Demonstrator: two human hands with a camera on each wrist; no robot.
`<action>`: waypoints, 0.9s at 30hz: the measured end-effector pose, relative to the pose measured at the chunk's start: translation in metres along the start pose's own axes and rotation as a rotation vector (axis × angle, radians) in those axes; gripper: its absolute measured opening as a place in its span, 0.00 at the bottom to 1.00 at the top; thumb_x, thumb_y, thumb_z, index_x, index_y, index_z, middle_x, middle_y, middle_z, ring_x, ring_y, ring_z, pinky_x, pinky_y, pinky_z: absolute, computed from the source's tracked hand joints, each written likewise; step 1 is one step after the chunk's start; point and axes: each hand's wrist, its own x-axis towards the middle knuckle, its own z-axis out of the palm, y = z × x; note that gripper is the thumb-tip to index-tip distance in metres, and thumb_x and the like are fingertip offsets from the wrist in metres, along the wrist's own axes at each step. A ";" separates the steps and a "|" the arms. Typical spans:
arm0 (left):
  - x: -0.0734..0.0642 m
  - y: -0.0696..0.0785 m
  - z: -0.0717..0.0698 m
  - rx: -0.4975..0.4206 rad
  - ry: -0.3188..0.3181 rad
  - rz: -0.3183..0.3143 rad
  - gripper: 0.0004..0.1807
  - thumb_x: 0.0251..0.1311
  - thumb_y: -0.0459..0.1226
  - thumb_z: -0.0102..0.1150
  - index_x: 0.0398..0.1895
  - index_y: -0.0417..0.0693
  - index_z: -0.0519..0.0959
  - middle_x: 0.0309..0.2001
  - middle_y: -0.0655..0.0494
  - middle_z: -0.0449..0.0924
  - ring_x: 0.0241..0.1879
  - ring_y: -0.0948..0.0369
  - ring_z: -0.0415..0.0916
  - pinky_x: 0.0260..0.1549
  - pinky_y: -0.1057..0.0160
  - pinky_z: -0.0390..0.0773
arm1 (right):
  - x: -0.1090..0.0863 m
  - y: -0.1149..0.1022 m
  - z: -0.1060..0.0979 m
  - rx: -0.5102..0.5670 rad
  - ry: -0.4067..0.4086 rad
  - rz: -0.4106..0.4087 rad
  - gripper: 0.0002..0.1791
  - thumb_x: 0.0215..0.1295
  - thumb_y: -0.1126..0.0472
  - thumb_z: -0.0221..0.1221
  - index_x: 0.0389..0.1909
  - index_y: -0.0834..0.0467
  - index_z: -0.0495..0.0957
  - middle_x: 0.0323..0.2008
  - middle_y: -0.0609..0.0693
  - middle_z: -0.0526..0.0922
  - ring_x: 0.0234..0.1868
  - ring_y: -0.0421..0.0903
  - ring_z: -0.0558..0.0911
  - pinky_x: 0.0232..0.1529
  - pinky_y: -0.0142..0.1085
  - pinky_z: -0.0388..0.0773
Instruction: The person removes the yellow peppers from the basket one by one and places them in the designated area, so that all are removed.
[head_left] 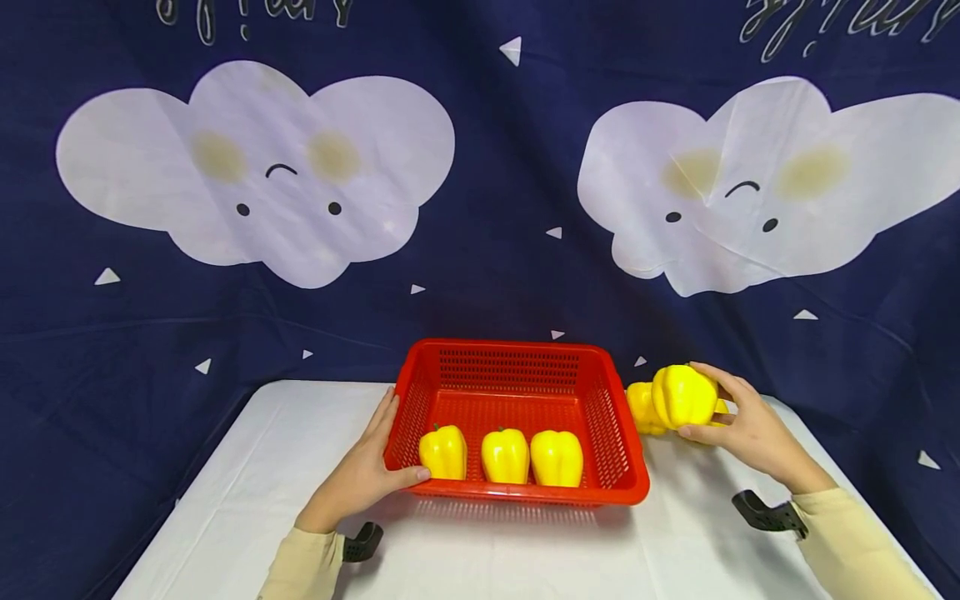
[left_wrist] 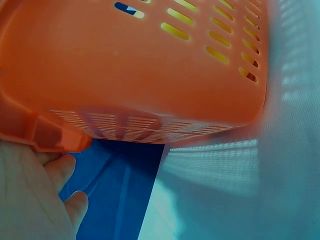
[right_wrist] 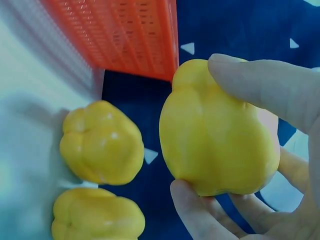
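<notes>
My right hand (head_left: 753, 429) grips a yellow bell pepper (head_left: 684, 397), with thumb and fingers on opposite sides of it. In the right wrist view this bell pepper (right_wrist: 220, 130) is raised off the table beside two more yellow bell peppers (right_wrist: 102, 142). A red plastic basket (head_left: 517, 493) stands at the middle of the table. Three yellow bell peppers (head_left: 506, 456) sit in a row along its near side. My left hand (head_left: 365, 467) holds the basket's left rim, thumb over the near left corner and fingers along the outer side.
The white-covered table (head_left: 495, 550) ends at a dark blue curtain (head_left: 510, 208) printed with clouds and triangles. Right of the basket, a yellow bell pepper (head_left: 642, 408) rests partly behind the held one. Black straps (head_left: 767, 511) sit at both wrists.
</notes>
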 end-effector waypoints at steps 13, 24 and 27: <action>0.000 0.001 -0.001 -0.004 -0.001 -0.002 0.65 0.52 0.56 0.72 0.80 0.35 0.42 0.81 0.46 0.33 0.76 0.39 0.48 0.64 0.33 0.62 | -0.006 0.021 -0.013 -0.032 -0.019 0.044 0.55 0.51 0.55 0.78 0.77 0.59 0.57 0.66 0.70 0.61 0.58 0.69 0.71 0.39 0.22 0.76; 0.000 0.001 -0.001 -0.004 0.001 0.004 0.65 0.52 0.55 0.73 0.80 0.35 0.43 0.81 0.46 0.33 0.76 0.38 0.48 0.64 0.33 0.62 | -0.007 0.035 -0.023 -0.075 -0.041 0.085 0.57 0.52 0.54 0.77 0.77 0.62 0.54 0.67 0.72 0.60 0.58 0.75 0.70 0.40 0.29 0.80; 0.000 0.001 -0.001 -0.006 0.001 0.006 0.65 0.52 0.55 0.73 0.80 0.35 0.43 0.81 0.46 0.33 0.76 0.39 0.48 0.64 0.33 0.62 | -0.008 0.040 -0.025 -0.089 -0.050 0.105 0.58 0.52 0.53 0.77 0.78 0.62 0.52 0.68 0.73 0.59 0.58 0.75 0.70 0.43 0.46 0.85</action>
